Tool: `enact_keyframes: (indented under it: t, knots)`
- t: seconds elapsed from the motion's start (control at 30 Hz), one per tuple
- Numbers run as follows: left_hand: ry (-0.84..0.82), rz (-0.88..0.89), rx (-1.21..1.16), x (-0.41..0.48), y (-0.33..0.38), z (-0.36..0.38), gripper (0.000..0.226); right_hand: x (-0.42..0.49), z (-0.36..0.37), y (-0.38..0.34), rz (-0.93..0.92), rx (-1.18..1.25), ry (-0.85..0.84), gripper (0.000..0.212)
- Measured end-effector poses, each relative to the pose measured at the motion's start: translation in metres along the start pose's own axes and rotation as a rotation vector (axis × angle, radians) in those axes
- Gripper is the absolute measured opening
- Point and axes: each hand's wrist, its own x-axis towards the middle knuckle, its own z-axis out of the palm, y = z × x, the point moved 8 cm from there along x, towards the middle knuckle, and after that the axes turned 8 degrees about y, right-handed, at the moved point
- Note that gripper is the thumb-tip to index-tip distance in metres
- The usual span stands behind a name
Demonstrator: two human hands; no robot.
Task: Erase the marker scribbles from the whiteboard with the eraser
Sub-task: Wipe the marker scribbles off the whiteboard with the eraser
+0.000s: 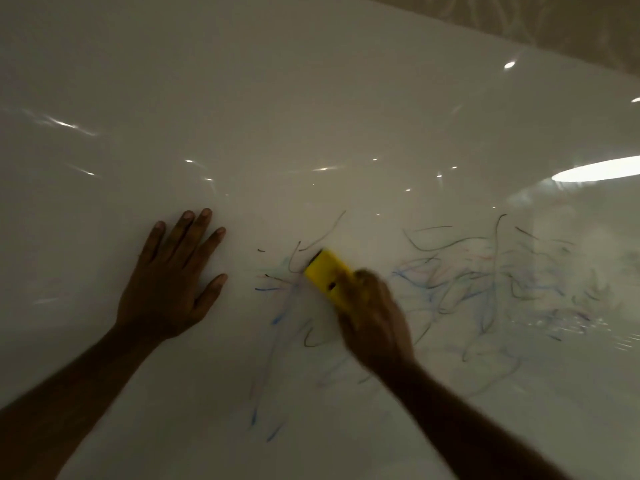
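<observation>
A glossy whiteboard (277, 98) fills almost the whole view. Blue, black and reddish marker scribbles (491, 282) cover its lower right part, with fainter smeared strokes lower down in the middle. My right hand (375, 320) grips a yellow eraser (327, 273) and presses it on the board at the left end of the scribbles; the hand is motion-blurred. My left hand (173, 278) lies flat on the board to the left of the eraser, fingers spread, holding nothing.
Ceiling lights reflect in the board, with one large bright patch (599, 169) at the right. A patterned wall (536, 22) shows above the board's top edge at the upper right.
</observation>
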Motion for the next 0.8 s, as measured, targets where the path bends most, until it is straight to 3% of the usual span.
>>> enact_keyframes:
  t: [0.1,0.23,0.33,0.47,0.57,0.63,0.8]
  knots:
    - [0.010,-0.004,0.007,0.000,0.001,-0.001,0.069,0.073,-0.019,0.050,0.148,-0.078,0.089,0.059]
    - [0.022,-0.004,0.001,0.000,0.002,-0.001,0.069,0.124,-0.025,0.063,0.164,-0.088,0.177,0.053]
    - [0.022,-0.009,0.006,-0.001,0.001,-0.001,0.068,0.081,-0.007,0.021,0.100,0.002,0.202,0.037]
    - [0.024,-0.014,0.020,-0.002,0.000,-0.001,0.069,-0.025,0.012,-0.035,0.011,0.175,0.057,0.034]
    - [0.026,-0.015,0.018,-0.001,0.001,-0.002,0.068,-0.042,0.011,-0.040,-0.095,0.190,-0.033,0.033]
    - [0.028,-0.014,0.019,-0.001,0.000,-0.003,0.068,-0.014,0.010,-0.025,-0.124,0.148,-0.024,0.034]
    - [0.020,-0.011,0.022,-0.002,0.000,-0.001,0.068,0.103,-0.004,0.021,0.054,0.047,0.138,0.042]
